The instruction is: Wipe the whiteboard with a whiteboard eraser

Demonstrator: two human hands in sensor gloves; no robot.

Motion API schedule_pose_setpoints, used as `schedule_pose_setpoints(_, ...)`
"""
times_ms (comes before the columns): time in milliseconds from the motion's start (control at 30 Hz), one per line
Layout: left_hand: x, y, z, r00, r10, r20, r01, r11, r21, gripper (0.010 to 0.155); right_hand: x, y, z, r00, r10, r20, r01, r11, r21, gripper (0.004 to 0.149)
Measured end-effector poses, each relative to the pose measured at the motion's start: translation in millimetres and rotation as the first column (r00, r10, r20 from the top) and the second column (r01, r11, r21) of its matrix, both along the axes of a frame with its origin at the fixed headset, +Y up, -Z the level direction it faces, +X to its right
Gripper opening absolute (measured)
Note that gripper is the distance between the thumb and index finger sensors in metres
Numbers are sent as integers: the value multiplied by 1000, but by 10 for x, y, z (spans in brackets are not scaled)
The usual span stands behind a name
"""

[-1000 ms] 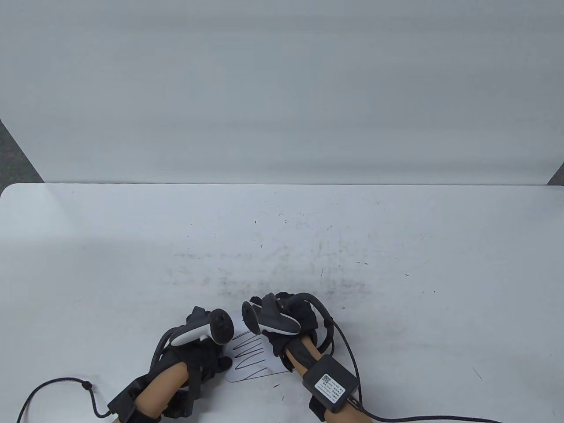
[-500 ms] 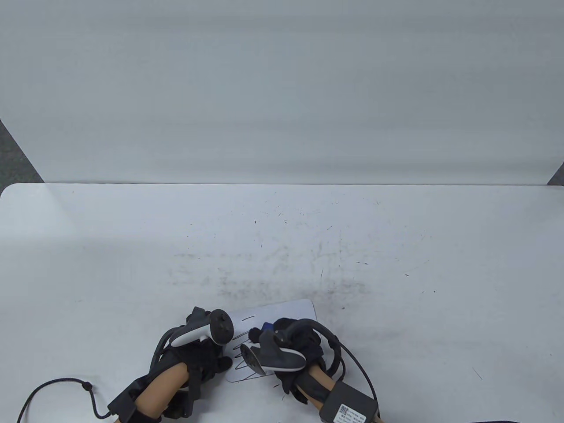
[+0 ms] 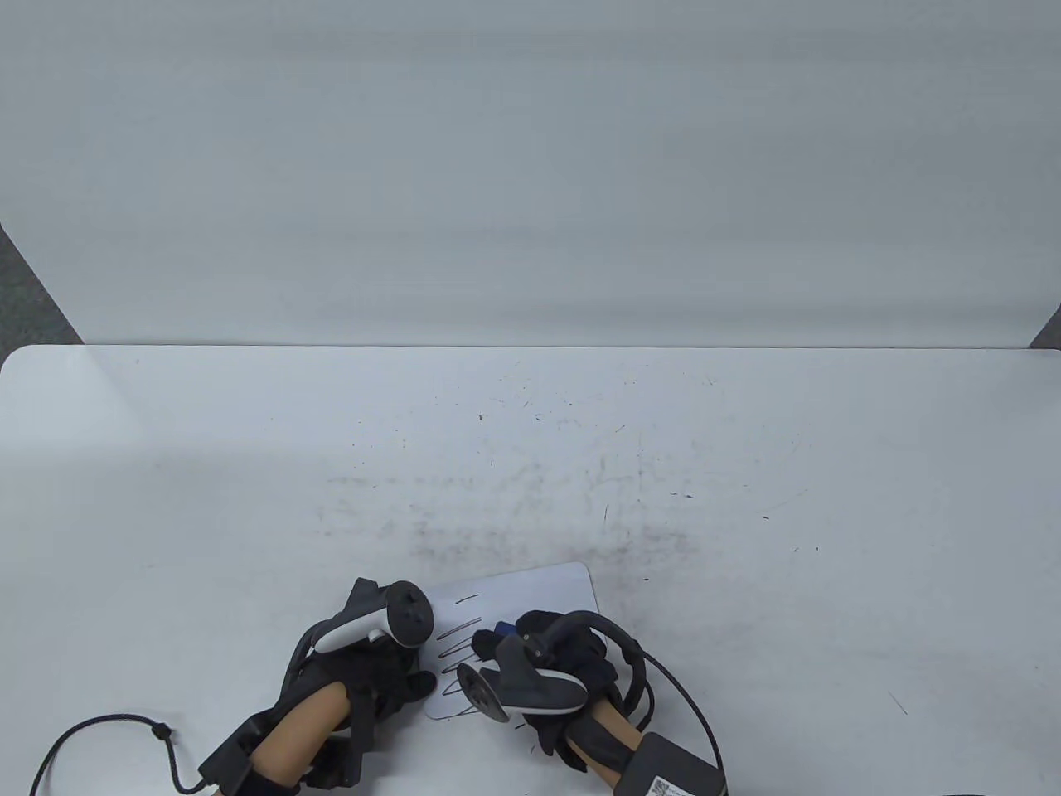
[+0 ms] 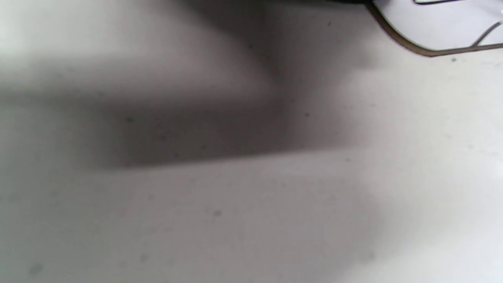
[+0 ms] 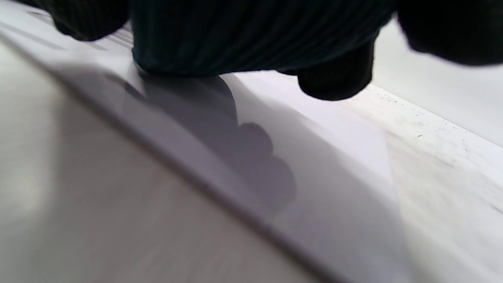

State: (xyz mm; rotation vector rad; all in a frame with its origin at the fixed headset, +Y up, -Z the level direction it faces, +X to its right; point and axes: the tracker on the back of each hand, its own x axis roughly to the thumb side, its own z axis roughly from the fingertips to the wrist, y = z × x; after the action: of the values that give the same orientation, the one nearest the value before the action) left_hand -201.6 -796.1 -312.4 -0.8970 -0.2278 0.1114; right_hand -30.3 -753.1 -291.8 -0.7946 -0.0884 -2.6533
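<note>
Both hands rest on whiteboard [image 3: 530, 590] (long axis slanting up-right).

Wide white rounded-corner table [image 3: 746, 431] showing dark scuffs and specks, small white rounded whiteboard [image 3: 539, 593] with black scribbles lying flat near its front edge

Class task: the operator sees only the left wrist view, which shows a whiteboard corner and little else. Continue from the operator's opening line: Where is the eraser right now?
Observer: In the right hand, a blue eraser set on the whiteboard.
Operator: Any ink on the board?
Observer: Yes, black scribbles lie just left of the eraser, unwiped.
Operator: And my left hand?
Observer: It rests at the board's left edge.
</note>
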Motion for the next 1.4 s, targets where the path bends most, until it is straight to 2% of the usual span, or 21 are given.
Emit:
schedule_pose_setpoints(100,1,0,-1,1000,-1,2,1,1000,-2,91,-101,-11,-349,998,-26,53,26,1000,12,62)
schedule_pose_setpoints(200,2,0,-2,1000,0,3,1,1000,-5,91,-166,-7,-563,995,-50,88,49,999,13,62)
schedule_pose_setpoints(267,3,0,-3,1000,-2,5,2,1000,-5,91,-206,-12,-670,993,-62,99,60,998,18,62)
schedule_pose_setpoints(367,5,0,-3,1000,-6,7,6,1000,-5,91,-226,-13,-690,994,-61,90,59,998,22,62)
schedule_pose_setpoints(533,7,-1,-3,1000,-5,5,5,1000,-5,91,-174,-18,-462,998,-39,42,38,999,15,62)
schedule_pose_setpoints(833,5,-5,-3,1000,-2,3,2,1000,4,91,54,-49,342,995,-17,-97,17,1000,-1,64)
schedule_pose_setpoints(900,5,-6,-4,1000,0,5,0,1000,4,91,83,-40,460,994,-13,-112,12,1000,-10,63)
schedule_pose_setpoints(1000,3,-9,-3,1000,8,3,-8,1000,-3,91,97,-34,485,993,-4,-115,3,1000,-8,63)
schedule_pose_setpoints(1167,2,-12,-3,1000,18,1,-18,1000,-18,91,19,-33,245,995,3,-97,-1,1000,18,63)
schedule_pose_setpoints(1400,-3,-12,-4,1000,22,-1,-22,1000,-17,91,-212,-25,-354,999,-37,8,37,999,29,62)
